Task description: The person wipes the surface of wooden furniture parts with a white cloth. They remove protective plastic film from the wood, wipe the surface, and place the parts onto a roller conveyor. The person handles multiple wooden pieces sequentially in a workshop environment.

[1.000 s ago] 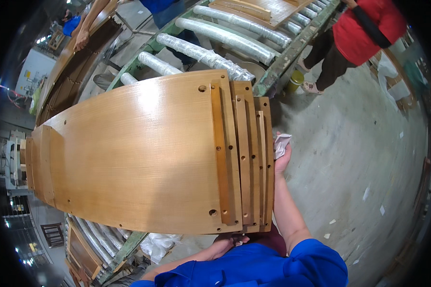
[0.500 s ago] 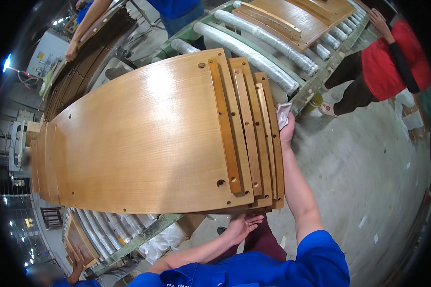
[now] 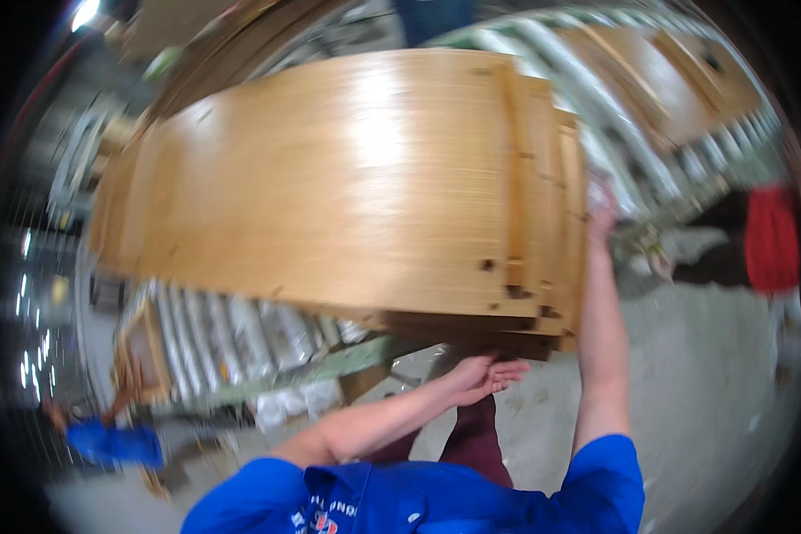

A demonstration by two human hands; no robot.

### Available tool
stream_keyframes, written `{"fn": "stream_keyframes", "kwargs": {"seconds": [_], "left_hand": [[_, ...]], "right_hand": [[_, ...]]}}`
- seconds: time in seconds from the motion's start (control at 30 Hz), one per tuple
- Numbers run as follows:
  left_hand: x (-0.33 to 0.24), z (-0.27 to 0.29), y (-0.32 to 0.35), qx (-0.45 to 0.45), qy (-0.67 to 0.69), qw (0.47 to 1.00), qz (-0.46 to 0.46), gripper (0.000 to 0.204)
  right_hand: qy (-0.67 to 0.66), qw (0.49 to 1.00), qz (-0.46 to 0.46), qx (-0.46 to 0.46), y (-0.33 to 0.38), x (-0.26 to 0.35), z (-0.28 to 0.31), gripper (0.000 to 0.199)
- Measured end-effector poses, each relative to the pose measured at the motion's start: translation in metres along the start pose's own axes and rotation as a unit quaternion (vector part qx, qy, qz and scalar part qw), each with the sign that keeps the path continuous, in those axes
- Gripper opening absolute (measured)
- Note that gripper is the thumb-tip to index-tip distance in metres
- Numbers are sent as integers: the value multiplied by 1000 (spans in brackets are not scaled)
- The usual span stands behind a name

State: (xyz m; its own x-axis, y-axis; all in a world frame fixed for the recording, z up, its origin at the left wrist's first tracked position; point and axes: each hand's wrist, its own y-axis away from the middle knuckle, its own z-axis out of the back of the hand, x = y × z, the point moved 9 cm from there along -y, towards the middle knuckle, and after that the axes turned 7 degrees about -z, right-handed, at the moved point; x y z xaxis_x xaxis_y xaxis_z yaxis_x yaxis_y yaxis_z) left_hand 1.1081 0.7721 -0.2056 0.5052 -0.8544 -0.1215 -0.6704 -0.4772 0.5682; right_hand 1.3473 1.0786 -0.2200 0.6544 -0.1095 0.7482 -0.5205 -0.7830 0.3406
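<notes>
A stack of wooden panels (image 3: pixel 329 191) fills the space in front of the person in the blue shirt (image 3: pixel 400 494), its broad, glossy top face turned up. The panels lie slightly staggered at the right end, so several edges show in steps, and a narrow wooden batten (image 3: pixel 513 178) runs across the top one there. What bears the stack underneath is hidden from me.

The left hand (image 3: pixel 488 377) is just below the near edge, palm turned up, fingers loose and spread, gripping nothing I can see; whether it touches the wood I cannot tell. The right hand (image 3: pixel 603 214) is up against the stack's right end. It is too blurred to tell how far its fingers are closed, and something pale by them is unclear.

Behind, to the right, another wooden panel (image 3: pixel 681 84) lies on silvery rollers (image 3: pixel 578 107). A wooden frame (image 3: pixel 154 351) sits on more rollers at lower left, near a co-worker in blue (image 3: pixel 116 442). Off to the right is a co-worker in red (image 3: pixel 772 240), above the grey floor (image 3: pixel 703 383).
</notes>
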Motion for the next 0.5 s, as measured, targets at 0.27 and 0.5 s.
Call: {"fn": "stream_keyframes", "kwargs": {"seconds": [0.27,0.5], "left_hand": [[-208,20,219,-158,-805,392,-417,25],[-358,284,505,-594,-226,509,-580,29]], "right_hand": [[-148,983,-107,-10,141,15,115,53],[77,975,165,-126,244,53,93,51]]}}
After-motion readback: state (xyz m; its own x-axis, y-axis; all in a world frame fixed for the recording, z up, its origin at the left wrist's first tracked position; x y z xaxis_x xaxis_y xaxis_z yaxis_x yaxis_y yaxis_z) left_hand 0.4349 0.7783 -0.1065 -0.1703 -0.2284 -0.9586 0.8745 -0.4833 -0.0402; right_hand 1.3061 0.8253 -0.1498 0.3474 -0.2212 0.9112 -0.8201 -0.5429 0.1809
